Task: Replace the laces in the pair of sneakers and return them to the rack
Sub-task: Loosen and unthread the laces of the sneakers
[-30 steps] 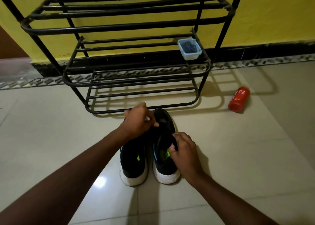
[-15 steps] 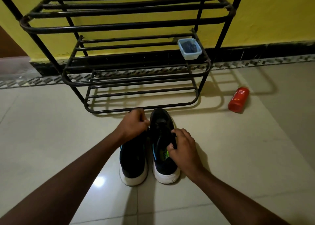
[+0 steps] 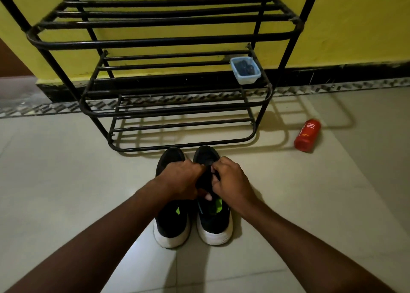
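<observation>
On the tiled floor (image 3: 66,181) just in front of the rack (image 3: 164,40), the pair stands side by side, toes toward the rack's bottom rail, white heels toward me.

- Left sneaker (image 3: 172,226): heel and toe cap show; the midfoot is hidden behind the left hand (image 3: 179,179).
- Right sneaker (image 3: 214,226): both hands are over its lacing area. Green patch shows inside the collar.
- Left hand: knuckles up, fingers curled under and out of my sight, thumb tip showing low against the right sneaker's tongue. I cannot tell whether it grips anything.
- Right hand (image 3: 230,181): fingers bent, tips drawn together in a pinch on the dark upper of the right sneaker. Black on black, so I cannot make out a lace or eyelets.
- Both forearms run out of the bottom edge.
- Rack's top and uprights are cut off by the upper edge. A clear plastic tub (image 3: 245,70) sits at the right end of the middle shelf; its dark contents are unreadable.
- Red bottle (image 3: 307,135) lies on the floor, well apart to the right.
</observation>
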Motion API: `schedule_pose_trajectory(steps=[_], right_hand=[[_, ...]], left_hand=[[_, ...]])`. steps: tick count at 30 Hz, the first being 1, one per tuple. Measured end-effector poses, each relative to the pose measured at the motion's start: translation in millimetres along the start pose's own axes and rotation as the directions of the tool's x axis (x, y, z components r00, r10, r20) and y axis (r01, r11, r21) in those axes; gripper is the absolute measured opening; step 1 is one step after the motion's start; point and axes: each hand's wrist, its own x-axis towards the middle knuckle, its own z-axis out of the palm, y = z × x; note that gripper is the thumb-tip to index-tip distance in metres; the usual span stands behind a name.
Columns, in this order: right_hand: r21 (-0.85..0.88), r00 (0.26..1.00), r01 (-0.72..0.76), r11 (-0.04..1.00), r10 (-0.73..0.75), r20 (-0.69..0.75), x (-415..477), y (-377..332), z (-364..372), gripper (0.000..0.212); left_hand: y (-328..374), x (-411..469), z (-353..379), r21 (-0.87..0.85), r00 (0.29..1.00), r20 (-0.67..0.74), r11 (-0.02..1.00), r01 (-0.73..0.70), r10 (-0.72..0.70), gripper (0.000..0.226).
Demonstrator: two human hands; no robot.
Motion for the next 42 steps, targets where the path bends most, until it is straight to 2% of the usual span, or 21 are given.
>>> schedule_pose_trajectory(steps=[3, 6, 10, 12, 16, 18, 20, 23, 25, 26, 28, 30, 31, 33, 35, 36, 37, 39, 40, 41, 42], right_hand=[[0.053, 0.999, -0.035, 0.998, 0.036, -0.025, 2, 4, 1, 0.003], [0.254, 0.962, -0.231, 0.939, 0.26, -0.087, 4, 8, 5, 0.007], [0.654, 0.829, -0.431, 0.621, 0.559, 0.015, 11, 11, 14, 0.013], [0.77, 0.826, -0.407, 0.491, 0.558, 0.081, 13, 12, 13, 0.016], [0.804, 0.891, -0.397, 0.443, 0.396, 0.222, 19, 16, 2, 0.022], [0.754, 0.918, -0.393, 0.527, 0.268, 0.291, 25, 20, -5, 0.022], [0.642, 0.945, -0.312, 0.7, 0.157, 0.288, 26, 25, -11, 0.025], [0.296, 0.978, -0.099, 0.95, 0.037, 0.206, 24, 27, -17, 0.016], [0.203, 0.986, -0.059, 0.977, 0.025, 0.165, 23, 23, -13, 0.014], [0.275, 0.985, -0.124, 0.953, 0.086, 0.146, 23, 22, -9, 0.014], [0.59, 0.922, -0.383, 0.711, 0.333, 0.197, 26, 22, -7, 0.019], [0.733, 0.855, -0.492, 0.469, 0.419, 0.306, 25, 26, -12, 0.025], [0.699, 0.886, -0.454, 0.552, 0.361, 0.289, 23, 31, -15, 0.024], [0.474, 0.96, -0.251, 0.844, 0.153, 0.235, 19, 37, -20, 0.018], [0.372, 0.98, -0.13, 0.919, 0.062, 0.189, 19, 38, -19, 0.016], [0.44, 0.988, -0.129, 0.889, 0.075, 0.138, 20, 35, -18, 0.018], [0.596, 0.982, -0.187, 0.781, 0.155, 0.106, 22, 34, -19, 0.02], [0.892, 0.92, -0.309, 0.33, 0.343, 0.191, 24, 30, -25, 0.023], [0.919, 0.89, -0.351, 0.177, 0.367, 0.269, 24, 31, -26, 0.024], [0.903, 0.871, -0.403, 0.147, 0.363, 0.33, 23, 33, -26, 0.024], [0.87, 0.868, -0.445, 0.212, 0.341, 0.361, 20, 36, -27, 0.023]], left_hand=[[-2, 2, 4, 0.01, 1.0, -0.003, 1.0, 0.009, -0.009, 0.083], [-2, 4, 8, 0.026, 0.999, -0.032, 1.0, 0.017, -0.016, 0.088], [-4, 5, 12, 0.008, 0.998, -0.055, 1.0, 0.021, -0.021, 0.087], [-4, 4, 12, 0.013, 0.997, -0.075, 1.0, 0.017, -0.016, 0.088], [-1, -1, 13, 0.028, 0.994, -0.111, 1.0, -0.002, 0.005, 0.082], [-1, -2, 13, 0.019, 0.993, -0.119, 1.0, -0.005, 0.007, 0.082], [-2, -2, 13, 0.017, 0.993, -0.115, 1.0, -0.001, 0.003, 0.084], [0, -1, 13, 0.015, 0.994, -0.108, 1.0, 0.014, -0.012, 0.081], [1, -1, 14, 0.012, 0.995, -0.1, 1.0, 0.022, -0.021, 0.082], [1, -1, 14, 0.011, 0.995, -0.097, 1.0, 0.029, -0.027, 0.083], [1, -1, 15, 0.01, 0.996, -0.085, 0.999, 0.041, -0.04, 0.086], [2, -2, 13, 0.0, 0.996, -0.066, 0.998, 0.055, -0.055, 0.088], [4, -2, 13, 0.001, 0.996, -0.062, 0.998, 0.058, -0.057, 0.088], [6, -3, 13, 0.011, 0.996, -0.072, 0.998, 0.056, -0.055, 0.086], [7, -3, 13, 0.009, 0.995, -0.081, 0.998, 0.058, -0.057, 0.085], [7, -3, 13, 0.007, 0.995, -0.081, 0.998, 0.061, -0.06, 0.086], [7, -4, 14, 0.006, 0.995, -0.078, 0.998, 0.062, -0.062, 0.088], [6, -4, 14, 0.014, 0.995, -0.076, 0.998, 0.067, -0.065, 0.089], [7, -3, 14, 0.018, 0.995, -0.074, 0.997, 0.072, -0.07, 0.089], [7, -3, 14, 0.019, 0.995, -0.072, 0.997, 0.075, -0.073, 0.089], [7, -3, 14, 0.019, 0.995, -0.071, 0.997, 0.075, -0.073, 0.089]])
